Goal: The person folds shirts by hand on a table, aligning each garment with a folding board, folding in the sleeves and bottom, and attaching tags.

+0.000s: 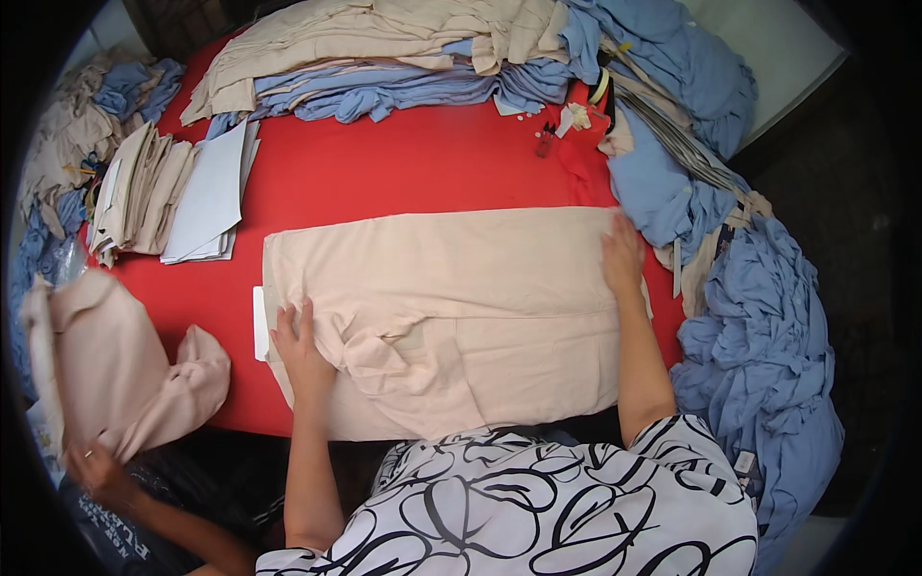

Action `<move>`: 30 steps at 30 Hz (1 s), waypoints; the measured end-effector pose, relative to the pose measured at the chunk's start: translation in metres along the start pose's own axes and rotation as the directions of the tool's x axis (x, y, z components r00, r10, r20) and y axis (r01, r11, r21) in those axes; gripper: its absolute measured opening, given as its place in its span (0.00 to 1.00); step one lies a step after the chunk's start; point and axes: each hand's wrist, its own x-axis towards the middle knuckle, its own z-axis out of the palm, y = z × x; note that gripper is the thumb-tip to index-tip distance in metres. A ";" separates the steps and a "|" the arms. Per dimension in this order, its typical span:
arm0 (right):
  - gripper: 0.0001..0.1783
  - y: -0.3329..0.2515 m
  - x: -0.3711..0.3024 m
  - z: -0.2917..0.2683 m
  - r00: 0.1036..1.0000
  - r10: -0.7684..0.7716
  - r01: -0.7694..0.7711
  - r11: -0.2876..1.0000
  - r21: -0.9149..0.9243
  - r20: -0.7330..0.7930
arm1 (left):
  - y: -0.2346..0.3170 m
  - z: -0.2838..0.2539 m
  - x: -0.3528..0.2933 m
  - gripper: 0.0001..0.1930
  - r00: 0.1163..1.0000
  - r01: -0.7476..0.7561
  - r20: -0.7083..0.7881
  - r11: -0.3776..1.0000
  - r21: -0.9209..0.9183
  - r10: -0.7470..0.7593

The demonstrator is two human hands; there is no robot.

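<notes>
A beige folded garment (499,269) lies spread across the red table in front of me, with a bunched, crumpled part (384,355) at its left middle. My left hand (305,357) rests on it near the left end, fingers apart. Over by the far right corner, my right hand (622,254) lies on the cloth with its fingers stretched out, slightly blurred. A white card (260,324) sticks out from under the garment's left edge; the rest of it is hidden.
A co-worker's hand (96,475) at the left holds up another beige garment (115,355). Beyond stand folded beige garments (144,192) and white cardboard sheets (206,192). Beige and blue garments (403,86) line the far edge; blue ones (759,336) heap at right. Small red-handled snips (545,142) lie far right.
</notes>
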 end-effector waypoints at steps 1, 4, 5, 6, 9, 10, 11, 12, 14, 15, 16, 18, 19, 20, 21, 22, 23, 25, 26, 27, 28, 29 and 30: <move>0.24 -0.001 -0.005 0.003 0.997 0.077 -0.072 0.983 -0.171 0.024 | -0.003 0.000 -0.002 0.39 0.999 0.028 -0.020 1.000 0.009 -0.028; 0.31 0.008 -0.010 0.012 0.957 0.288 -0.270 0.926 -0.263 0.030 | -0.012 0.004 -0.005 0.39 0.998 0.030 -0.050 1.000 -0.006 -0.031; 0.32 0.007 -0.010 0.010 0.954 0.293 -0.264 0.925 -0.274 0.068 | -0.012 0.005 -0.007 0.38 0.999 0.020 -0.033 1.000 -0.009 -0.020; 0.32 0.010 -0.009 0.007 0.952 0.289 -0.252 0.927 -0.277 0.102 | -0.011 0.004 -0.006 0.37 1.000 0.013 -0.026 1.000 -0.008 -0.014; 0.31 0.001 -0.008 0.002 0.949 0.306 -0.311 0.854 -0.418 -0.082 | -0.015 -0.022 0.008 0.31 0.997 0.006 0.077 0.993 -0.119 0.003; 0.27 -0.021 -0.006 -0.007 0.959 0.221 -0.270 0.903 -0.335 -0.179 | -0.019 -0.032 0.013 0.29 0.992 0.006 0.128 0.983 -0.182 0.017; 0.25 -0.041 -0.001 -0.007 0.983 0.107 -0.138 0.967 -0.214 -0.147 | -0.024 -0.035 0.022 0.27 0.995 0.041 0.095 0.983 -0.179 -0.024; 0.24 -0.062 0.001 -0.004 0.992 -0.008 -0.003 0.996 -0.087 -0.124 | -0.029 -0.037 0.032 0.25 0.996 0.076 0.068 0.982 -0.175 -0.065; 0.21 -0.133 -0.005 0.000 0.978 -0.200 0.208 0.953 0.220 -0.055 | -0.040 -0.032 0.057 0.18 0.983 0.116 -0.131 0.988 -0.104 -0.129; 0.20 -0.188 -0.012 0.000 0.960 -0.280 0.262 0.883 0.388 -0.012 | -0.040 -0.029 0.078 0.15 0.957 0.193 -0.192 0.972 -0.134 -0.217; 0.20 -0.230 -0.025 0.000 0.911 -0.412 0.357 0.809 0.468 0.016 | -0.039 -0.024 0.100 0.14 0.920 0.264 -0.248 0.949 -0.174 -0.302; 0.23 -0.289 -0.055 0.004 0.713 -0.701 0.618 0.641 0.454 0.019 | -0.035 -0.016 0.137 0.15 0.877 0.420 -0.230 0.905 -0.060 -0.422; 0.25 -0.311 -0.069 -0.002 0.676 -0.734 0.640 0.628 0.443 0.064 | -0.033 -0.013 0.151 0.15 0.883 0.429 -0.202 0.903 -0.022 -0.424; 0.26 -0.323 -0.081 -0.006 0.633 -0.766 0.661 0.610 0.437 0.111 | -0.032 -0.013 0.160 0.16 0.885 0.441 -0.175 0.897 0.020 -0.431; 0.27 -0.327 -0.088 -0.005 0.622 -0.774 0.670 0.604 0.431 0.118 | -0.031 -0.013 0.168 0.16 0.886 0.452 -0.147 0.890 0.065 -0.440; 0.29 -0.328 -0.094 -0.004 0.614 -0.779 0.675 0.602 0.426 0.128 | -0.032 -0.012 0.176 0.15 0.901 0.430 -0.107 0.899 0.086 -0.421; 0.30 -0.327 -0.097 -0.003 0.605 -0.784 0.681 0.599 0.422 0.137 | -0.036 -0.014 0.183 0.15 0.913 0.407 -0.067 0.907 0.106 -0.402; 0.31 -0.325 -0.100 0.000 0.606 -0.785 0.686 0.598 0.415 0.130 | -0.046 -0.014 0.193 0.13 0.923 0.381 -0.001 0.915 0.136 -0.384; 0.31 -0.324 -0.100 0.001 0.606 -0.785 0.689 0.597 0.410 0.125 | -0.051 -0.014 0.196 0.13 0.923 0.376 0.022 0.915 0.144 -0.383; 0.31 -0.324 -0.100 0.002 0.607 -0.785 0.689 0.597 0.412 0.124 | -0.054 -0.015 0.199 0.12 0.924 0.368 0.045 0.917 0.152 -0.379; 0.31 -0.324 -0.100 0.002 0.607 -0.785 0.688 0.596 0.413 0.122 | -0.055 -0.017 0.200 0.11 0.926 0.361 0.053 0.916 0.173 -0.374; 0.31 -0.324 -0.101 0.002 0.607 -0.786 0.688 0.595 0.415 0.119 | -0.057 -0.017 0.200 0.10 0.933 0.338 0.070 0.925 0.174 -0.354; 0.31 -0.325 -0.101 0.003 0.608 -0.785 0.689 0.595 0.413 0.117 | -0.058 -0.019 0.202 0.10 0.940 0.314 0.081 0.934 0.171 -0.331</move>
